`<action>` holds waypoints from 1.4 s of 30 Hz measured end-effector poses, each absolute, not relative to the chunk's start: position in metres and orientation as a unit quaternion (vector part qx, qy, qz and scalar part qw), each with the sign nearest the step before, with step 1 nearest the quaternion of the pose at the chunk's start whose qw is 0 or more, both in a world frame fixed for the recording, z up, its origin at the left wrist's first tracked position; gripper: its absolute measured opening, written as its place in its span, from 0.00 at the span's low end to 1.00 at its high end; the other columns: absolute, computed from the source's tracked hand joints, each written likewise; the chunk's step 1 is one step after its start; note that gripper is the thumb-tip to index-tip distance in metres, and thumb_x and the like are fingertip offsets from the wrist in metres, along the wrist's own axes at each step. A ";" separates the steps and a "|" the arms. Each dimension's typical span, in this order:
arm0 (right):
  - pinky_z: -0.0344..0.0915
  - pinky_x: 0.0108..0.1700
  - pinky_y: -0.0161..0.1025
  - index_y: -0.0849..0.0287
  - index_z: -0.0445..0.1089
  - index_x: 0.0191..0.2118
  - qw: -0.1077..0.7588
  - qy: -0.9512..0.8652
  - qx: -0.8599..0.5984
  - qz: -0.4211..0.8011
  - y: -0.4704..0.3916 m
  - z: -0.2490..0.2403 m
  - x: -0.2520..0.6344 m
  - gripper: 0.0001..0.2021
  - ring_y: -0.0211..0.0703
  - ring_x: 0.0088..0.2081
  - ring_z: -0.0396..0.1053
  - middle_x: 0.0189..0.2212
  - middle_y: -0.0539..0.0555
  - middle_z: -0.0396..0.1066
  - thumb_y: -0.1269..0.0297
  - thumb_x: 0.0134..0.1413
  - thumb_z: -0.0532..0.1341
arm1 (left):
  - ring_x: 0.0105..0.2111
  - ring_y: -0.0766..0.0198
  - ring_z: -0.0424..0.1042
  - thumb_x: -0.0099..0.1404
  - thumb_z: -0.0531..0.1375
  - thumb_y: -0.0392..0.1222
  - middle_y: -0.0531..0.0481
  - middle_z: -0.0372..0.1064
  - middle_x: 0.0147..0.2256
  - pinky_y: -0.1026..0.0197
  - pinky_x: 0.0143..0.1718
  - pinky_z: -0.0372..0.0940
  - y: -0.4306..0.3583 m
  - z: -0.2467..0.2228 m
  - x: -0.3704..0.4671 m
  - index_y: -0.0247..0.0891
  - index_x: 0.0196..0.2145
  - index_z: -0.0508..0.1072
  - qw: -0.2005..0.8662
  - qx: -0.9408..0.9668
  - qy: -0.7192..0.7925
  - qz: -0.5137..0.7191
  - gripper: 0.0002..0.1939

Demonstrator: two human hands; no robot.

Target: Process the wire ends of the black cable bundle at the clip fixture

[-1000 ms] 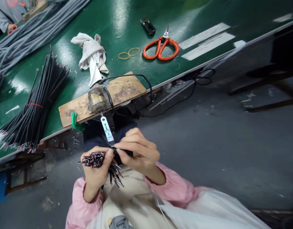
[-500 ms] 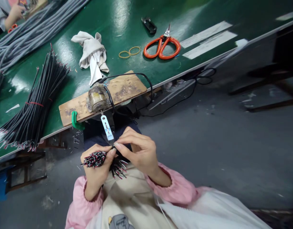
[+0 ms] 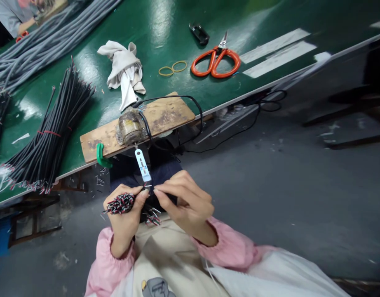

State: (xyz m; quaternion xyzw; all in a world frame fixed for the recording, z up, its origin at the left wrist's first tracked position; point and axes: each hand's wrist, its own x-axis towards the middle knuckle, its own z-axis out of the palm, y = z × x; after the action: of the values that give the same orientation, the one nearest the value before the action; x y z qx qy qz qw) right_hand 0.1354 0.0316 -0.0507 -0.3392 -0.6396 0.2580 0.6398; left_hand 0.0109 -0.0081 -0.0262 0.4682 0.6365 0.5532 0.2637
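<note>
Two bare hands work in the head view, in front of the table edge. The left hand (image 3: 123, 216) is closed around one bunch of black cables (image 3: 121, 203), whose red, white and black wire ends stick out between thumb and curled fingers; the cables are too many to count. More wire ends (image 3: 153, 215) show on the other side of the left thumb. One cable end (image 3: 146, 187) is pinched at the tips of the left thumb and forefinger, just below one light-blue strip (image 3: 142, 165). The right hand (image 3: 188, 202) has thumb and forefinger tips nearly together beside that end; whether they grip anything, I cannot tell.

One motor-like block (image 3: 130, 127) sits on one wooden board (image 3: 170, 114), with one green clamp (image 3: 102, 156) at the board's edge. On the green table (image 3: 165, 37) lie one crumpled cloth (image 3: 122, 68), two rubber bands (image 3: 166, 71), one pair of orange-handled scissors (image 3: 217, 62), one small black tool (image 3: 200, 34), two long white strips (image 3: 279, 60) and two tied black cable bundles (image 3: 54, 123), near one pile of grey cables (image 3: 60, 37).
</note>
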 end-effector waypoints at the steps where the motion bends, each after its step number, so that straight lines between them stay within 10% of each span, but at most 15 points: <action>1: 0.67 0.31 0.38 0.57 0.75 0.34 0.636 -0.621 -0.354 0.289 0.031 -0.051 0.134 0.06 0.39 0.27 0.67 0.24 0.52 0.74 0.75 0.55 0.64 | 0.21 0.70 0.71 0.54 0.70 0.33 0.57 0.75 0.22 0.68 0.25 0.67 -0.008 -0.026 0.011 0.42 0.26 0.81 0.269 0.465 0.633 0.558 0.05; 8: 0.66 0.29 0.35 0.57 0.79 0.35 0.551 -0.510 -0.297 0.590 0.037 -0.051 0.133 0.03 0.39 0.29 0.70 0.29 0.53 0.76 0.69 0.53 0.67 | 0.20 0.69 0.69 0.52 0.72 0.36 0.56 0.72 0.21 0.66 0.23 0.65 -0.009 -0.027 0.009 0.41 0.25 0.81 0.294 0.460 0.631 0.551 0.04; 23: 0.68 0.32 0.39 0.59 0.76 0.38 0.641 -0.642 -0.338 0.250 0.024 -0.047 0.133 0.09 0.38 0.28 0.68 0.26 0.52 0.74 0.79 0.53 0.63 | 0.22 0.67 0.71 0.54 0.70 0.35 0.54 0.74 0.22 0.64 0.25 0.67 -0.009 -0.026 0.009 0.40 0.24 0.80 0.281 0.464 0.652 0.530 0.04; 35: 0.69 0.30 0.35 0.58 0.78 0.33 0.554 -0.521 -0.300 0.575 0.038 -0.051 0.135 0.02 0.39 0.30 0.71 0.28 0.54 0.75 0.66 0.53 0.69 | 0.20 0.69 0.70 0.51 0.71 0.33 0.56 0.73 0.20 0.67 0.24 0.67 -0.008 -0.024 0.007 0.40 0.23 0.78 0.290 0.480 0.621 0.548 0.06; 42: 0.67 0.28 0.34 0.57 0.78 0.27 0.586 -0.507 -0.291 0.561 0.045 -0.049 0.135 0.04 0.37 0.26 0.70 0.23 0.52 0.75 0.70 0.50 0.70 | 0.21 0.67 0.75 0.56 0.67 0.32 0.52 0.78 0.23 0.66 0.25 0.70 -0.007 -0.014 0.008 0.40 0.28 0.82 0.310 0.522 0.613 0.507 0.05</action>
State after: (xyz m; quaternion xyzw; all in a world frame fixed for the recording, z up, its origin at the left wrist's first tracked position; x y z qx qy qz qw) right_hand 0.1349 0.0454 -0.0487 -0.2908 -0.5070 0.5611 0.5861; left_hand 0.0079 -0.0071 -0.0144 0.5216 0.6126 0.5067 0.3096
